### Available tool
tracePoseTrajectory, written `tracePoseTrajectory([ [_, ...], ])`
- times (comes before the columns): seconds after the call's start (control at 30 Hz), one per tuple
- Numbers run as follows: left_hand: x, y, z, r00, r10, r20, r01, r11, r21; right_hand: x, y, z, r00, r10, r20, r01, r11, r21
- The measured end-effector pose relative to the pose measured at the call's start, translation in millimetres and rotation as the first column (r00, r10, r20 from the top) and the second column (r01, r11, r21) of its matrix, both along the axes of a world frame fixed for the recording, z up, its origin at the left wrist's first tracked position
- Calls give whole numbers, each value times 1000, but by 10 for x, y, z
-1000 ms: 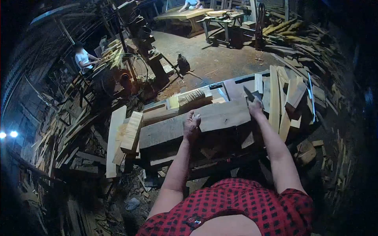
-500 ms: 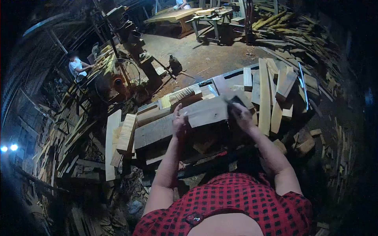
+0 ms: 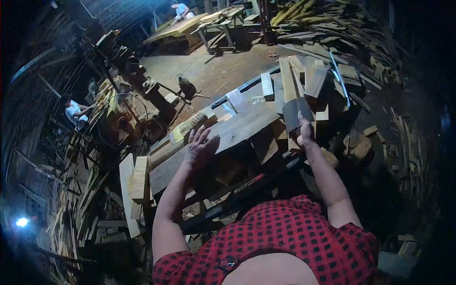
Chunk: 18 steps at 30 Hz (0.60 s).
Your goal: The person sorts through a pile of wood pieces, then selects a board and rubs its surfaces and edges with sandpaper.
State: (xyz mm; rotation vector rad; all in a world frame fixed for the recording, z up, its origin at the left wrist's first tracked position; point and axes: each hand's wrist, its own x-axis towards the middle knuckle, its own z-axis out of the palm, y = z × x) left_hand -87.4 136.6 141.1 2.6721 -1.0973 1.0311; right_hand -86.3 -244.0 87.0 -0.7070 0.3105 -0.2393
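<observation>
A long greyish-brown board lies across the bench in front of me. On its left part, my left hand rests with the fingers spread, holding nothing. My right hand is beyond the board's right end, its fingers closed on a dark, slightly curved sheet that looks like sandpaper. Behind that sheet are pale wooden planks. A ridged light wood piece lies just past my left hand.
Short wood blocks sit at the bench's left end. Scrap strips are heaped on the floor at left and right. One person works at far left, another at a large table at the back. A dark jug-like object stands on the floor.
My right hand has moved right with the dark sheet, off the board's end. My left hand has shifted left and its fingers have spread. The view has turned slightly.
</observation>
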Motion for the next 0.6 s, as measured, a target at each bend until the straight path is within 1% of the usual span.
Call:
tracePoseTrajectory([
  [0.03,4,2,44,993,-12,-120,24,994,105,221,-128,-407,998,50,35,-51,998,42],
  [0.07,2,6,104,972,-10,-236,60,977,206,335,-227,-627,992,98,74,-104,991,81],
  [0.1,-40,2,250,952,-85,-294,135,979,154,257,-211,-485,990,94,104,-106,987,119],
  [0.13,-24,21,315,952,-99,-291,149,977,156,173,-207,-344,991,80,107,-93,988,121],
  [0.17,-8,44,352,937,-119,-329,160,982,102,19,-169,-80,995,52,87,-62,990,125],
  [0.2,-45,0,422,920,-138,-368,166,985,46,-68,-167,44,998,27,62,-35,991,128],
  [0.23,-114,-48,483,888,-173,-427,148,985,-91,78,-259,-173,993,-60,102,53,996,65],
  [0.27,-114,-49,464,884,-176,-432,152,984,-92,56,-299,-115,993,-65,96,59,996,66],
  [0.3,-110,-24,447,843,-215,-492,114,967,-227,-5,-333,-2,991,-32,132,21,996,89],
  [0.33,-117,7,427,797,-260,-545,62,933,-354,-53,-351,100,986,0,167,-19,994,111],
  [0.37,-136,40,403,686,-385,-617,-53,820,-571,-42,-348,168,992,-109,62,103,991,91],
  [0.4,-144,93,406,680,-385,-623,-57,820,-569,-44,-336,204,993,-109,54,104,990,91],
  [0.43,-149,153,420,496,-519,-696,-198,712,-673,-41,-325,239,981,-167,97,165,986,32],
  [0.47,-147,181,427,303,-655,-692,-359,594,-720,-37,-303,294,964,-219,148,225,974,-26],
  [0.5,36,191,40,492,-653,-576,-495,335,-802,-60,-255,364,950,-249,186,267,960,-81],
  [0.53,135,147,-121,493,-655,-573,-496,329,-804,-82,-220,416,951,-245,187,265,960,-86],
  [0.57,232,91,-227,440,-744,-503,-628,145,-765,-105,-186,462,953,-230,199,267,946,-184],
  [0.6,309,74,-327,403,-819,-409,-742,-30,-670,-155,-130,562,955,-213,208,267,922,-281],
])
